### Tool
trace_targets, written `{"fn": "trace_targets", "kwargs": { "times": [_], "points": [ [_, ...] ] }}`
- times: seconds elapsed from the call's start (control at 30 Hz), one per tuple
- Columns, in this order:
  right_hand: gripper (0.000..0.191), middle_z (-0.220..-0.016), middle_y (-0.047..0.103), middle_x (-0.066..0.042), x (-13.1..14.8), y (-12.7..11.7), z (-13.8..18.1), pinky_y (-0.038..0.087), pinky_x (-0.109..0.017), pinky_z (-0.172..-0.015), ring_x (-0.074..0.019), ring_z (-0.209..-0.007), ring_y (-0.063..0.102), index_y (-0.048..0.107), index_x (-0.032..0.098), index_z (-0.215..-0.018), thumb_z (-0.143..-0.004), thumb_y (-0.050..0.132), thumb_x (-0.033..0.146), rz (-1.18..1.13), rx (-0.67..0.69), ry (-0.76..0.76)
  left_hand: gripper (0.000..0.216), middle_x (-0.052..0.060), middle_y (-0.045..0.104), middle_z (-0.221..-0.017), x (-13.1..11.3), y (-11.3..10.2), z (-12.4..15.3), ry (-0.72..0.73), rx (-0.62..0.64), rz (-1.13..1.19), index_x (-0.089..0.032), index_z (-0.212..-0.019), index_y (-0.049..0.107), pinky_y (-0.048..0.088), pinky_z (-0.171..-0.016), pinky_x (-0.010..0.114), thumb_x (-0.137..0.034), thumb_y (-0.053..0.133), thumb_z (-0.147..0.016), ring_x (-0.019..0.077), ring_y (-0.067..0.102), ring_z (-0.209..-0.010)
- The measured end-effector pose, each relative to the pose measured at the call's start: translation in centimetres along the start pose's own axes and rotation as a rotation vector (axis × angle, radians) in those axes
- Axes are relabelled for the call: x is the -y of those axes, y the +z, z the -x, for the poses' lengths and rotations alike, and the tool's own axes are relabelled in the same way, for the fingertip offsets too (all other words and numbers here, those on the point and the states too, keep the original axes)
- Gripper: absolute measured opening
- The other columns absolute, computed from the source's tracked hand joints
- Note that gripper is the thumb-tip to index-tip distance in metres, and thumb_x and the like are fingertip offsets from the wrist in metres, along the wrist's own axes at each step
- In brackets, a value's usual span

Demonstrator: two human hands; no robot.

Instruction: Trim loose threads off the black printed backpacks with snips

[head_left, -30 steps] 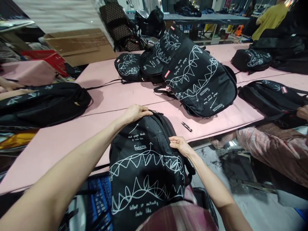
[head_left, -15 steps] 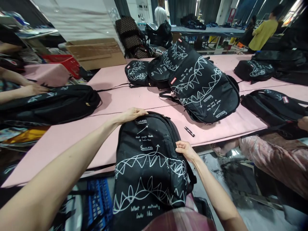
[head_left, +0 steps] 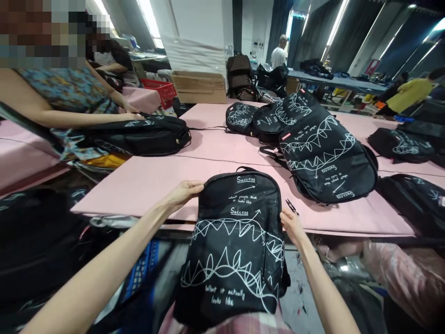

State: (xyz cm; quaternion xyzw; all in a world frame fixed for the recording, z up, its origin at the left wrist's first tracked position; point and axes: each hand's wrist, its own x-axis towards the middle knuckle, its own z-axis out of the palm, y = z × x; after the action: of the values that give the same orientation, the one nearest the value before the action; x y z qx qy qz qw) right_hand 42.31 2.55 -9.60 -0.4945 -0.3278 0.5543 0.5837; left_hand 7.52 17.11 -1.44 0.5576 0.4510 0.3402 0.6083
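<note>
A black backpack (head_left: 229, 241) with white scribbled lines and lettering leans upright between my lap and the table edge, its front towards me. My left hand (head_left: 187, 191) pinches its upper left edge. On the other side, my right hand (head_left: 291, 224) grips the right edge a little lower, fingers closed on the fabric. Just beyond that hand, small black thread snips (head_left: 292, 207) lie on the pink tabletop. A second printed backpack (head_left: 327, 153) lies further right, its lettering upside down to me.
The pink table (head_left: 146, 185) stretches ahead. A co-worker at left has hands on another black backpack (head_left: 149, 134). Smaller printed bags (head_left: 241, 118) lie behind, and more black bags (head_left: 413, 199) lie at right beside a seated person's leg. A cardboard box (head_left: 198, 87) stands at the back.
My left hand has moved from the backpack's top to its upper left edge. The backpack now faces me more squarely. My view has swung left, showing more of the co-worker.
</note>
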Motion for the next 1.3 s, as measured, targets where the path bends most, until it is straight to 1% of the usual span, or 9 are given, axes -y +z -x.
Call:
{"fn": "trace_targets", "kwargs": {
  "times": [0.17,0.27,0.37,0.47,0.57,0.67,0.9,1.07,1.3],
  "points": [
    [0.036,-0.083,0.063,-0.004,6.0,3.1,-0.3,0.044,-0.029,-0.070,-0.0168,-0.076,0.055,0.068,0.019,-0.082,-0.071,0.064,0.053,0.233,-0.083,-0.276,0.020,0.010,0.071,-0.084,-0.7,-0.5,6.2,0.163,0.175,-0.260,-0.022,-0.069,0.073,0.053,-0.075,0.036,-0.037,0.075,-0.056,0.0257,0.065,-0.080],
    [0.026,-0.090,0.061,-0.005,6.8,3.6,2.8,0.044,-0.034,-0.077,-0.0206,-0.087,0.055,0.070,0.022,-0.081,-0.070,0.069,0.046,0.436,0.034,-0.356,0.008,0.009,0.070,-0.085,1.6,-0.9,10.1,0.271,0.140,-0.344,-0.023,-0.066,0.069,0.052,-0.082,0.037,-0.031,0.068,-0.064,0.0257,0.065,-0.090],
    [0.018,-0.086,0.059,-0.006,4.8,2.9,7.1,0.044,-0.036,-0.079,-0.0215,-0.087,0.055,0.072,0.025,-0.073,-0.071,0.071,0.043,0.677,0.280,-0.320,0.013,0.006,0.069,-0.081,5.8,-0.9,13.3,0.388,-0.021,-0.447,-0.024,-0.061,0.064,0.049,-0.089,0.037,-0.028,0.057,-0.072,0.0232,0.064,-0.093],
    [0.020,-0.079,0.060,-0.005,1.1,1.7,10.5,0.042,-0.039,-0.082,-0.0216,-0.085,0.053,0.074,0.026,-0.074,-0.077,0.066,0.044,0.902,0.459,-0.335,0.025,0.006,0.069,-0.085,10.2,-0.5,15.4,0.461,0.032,-0.601,-0.023,-0.062,0.064,0.051,-0.087,0.034,-0.027,0.047,-0.079,0.0201,0.064,-0.094],
    [0.026,-0.080,0.061,-0.007,-2.0,1.0,12.3,0.042,-0.039,-0.081,-0.0220,-0.087,0.053,0.074,0.025,-0.078,-0.083,0.058,0.045,1.000,0.503,-0.349,0.028,0.007,0.069,-0.093,13.1,-0.3,16.6,0.515,0.085,-0.696,-0.022,-0.067,0.066,0.048,-0.092,0.036,-0.026,0.043,-0.084,0.0194,0.062,-0.101],
    [0.029,-0.081,0.060,-0.007,-3.4,0.9,12.7,0.042,-0.039,-0.082,-0.0224,-0.088,0.053,0.073,0.024,-0.079,-0.084,0.055,0.046,1.032,0.520,-0.339,0.029,0.007,0.069,-0.096,14.2,-0.5,17.1,0.551,0.094,-0.757,-0.021,-0.070,0.066,0.047,-0.094,0.037,-0.025,0.041,-0.086,0.0190,0.060,-0.105],
    [0.028,-0.081,0.059,-0.007,-3.4,1.4,13.1,0.042,-0.037,-0.080,-0.0221,-0.087,0.052,0.071,0.023,-0.080,-0.087,0.052,0.042,1.065,0.474,-0.382,0.023,0.003,0.069,-0.097,12.8,1.1,18.7,0.592,0.151,-0.944,-0.027,-0.083,0.069,0.037,-0.097,0.042,-0.027,0.046,-0.085,0.0232,0.051,-0.115],
    [0.027,-0.085,0.058,-0.006,-1.5,1.9,13.6,0.041,-0.038,-0.084,-0.0218,-0.092,0.051,0.065,0.022,-0.081,-0.091,0.046,0.038,1.030,0.258,-0.450,0.013,0.001,0.068,-0.080,9.9,3.5,18.8,0.717,-0.045,-1.014,-0.031,-0.079,0.070,0.030,-0.089,0.043,-0.032,0.058,-0.083,0.0228,0.055,-0.095],
    [0.012,-0.084,0.061,-0.004,3.9,7.9,13.3,0.038,-0.038,-0.082,-0.0191,-0.082,0.054,0.066,0.023,-0.090,-0.086,0.058,0.031,1.136,0.232,-0.693,0.023,0.001,0.060,-0.071,3.1,5.1,15.9,0.754,0.033,-0.784,-0.019,-0.075,0.065,0.035,-0.071,0.031,-0.037,0.056,-0.085,0.0146,0.052,-0.072]
  ]
}}
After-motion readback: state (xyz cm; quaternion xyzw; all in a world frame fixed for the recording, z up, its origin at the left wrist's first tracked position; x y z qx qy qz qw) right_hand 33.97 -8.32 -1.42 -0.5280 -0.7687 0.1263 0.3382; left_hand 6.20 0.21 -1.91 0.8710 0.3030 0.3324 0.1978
